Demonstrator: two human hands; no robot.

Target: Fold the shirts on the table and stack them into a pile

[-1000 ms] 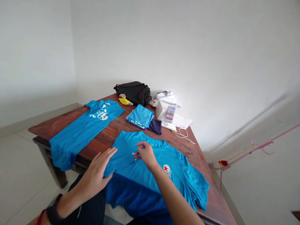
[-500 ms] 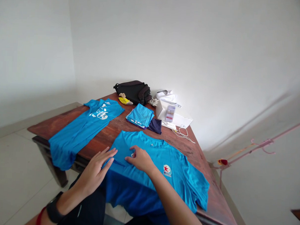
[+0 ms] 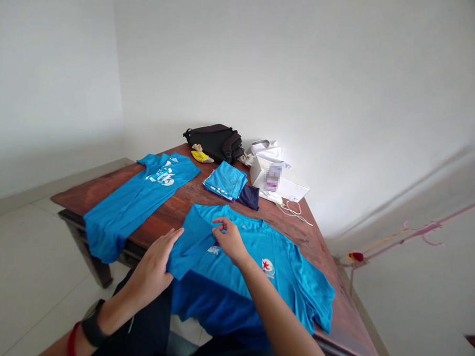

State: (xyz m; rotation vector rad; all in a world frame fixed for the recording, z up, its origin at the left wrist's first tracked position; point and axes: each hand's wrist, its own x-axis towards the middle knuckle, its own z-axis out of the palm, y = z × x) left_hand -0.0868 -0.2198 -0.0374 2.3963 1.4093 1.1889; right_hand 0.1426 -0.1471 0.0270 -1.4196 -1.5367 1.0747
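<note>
A blue T-shirt [image 3: 249,268] lies spread front side up near me, its lower part hanging over the table's front edge. A star logo and white lettering show on its chest. My left hand [image 3: 155,261] rests along the outer edge of the shirt's left-hand sleeve, fingers stretched out, thumb largely hidden. Over the chest, my right hand [image 3: 230,243] is bent, with thumb and index finger closed at the edge of the sleeve-side cloth. A second blue T-shirt [image 3: 142,195] with white print lies folded lengthwise to the left, its end drooping over the edge.
On the wooden table [image 3: 173,209], a stack of folded blue clothes [image 3: 225,180] sits beside a dark folded cloth [image 3: 249,198]. Behind stand a black bag [image 3: 211,140], a yellow item [image 3: 201,156] and a white box [image 3: 259,171]; a white cable [image 3: 297,214] lies right.
The sleeve-side cloth now lies flatter and wider, and white lettering shows beside it. My right hand has moved up and its fingers have drawn closer together. My left hand has come against the sleeve.
</note>
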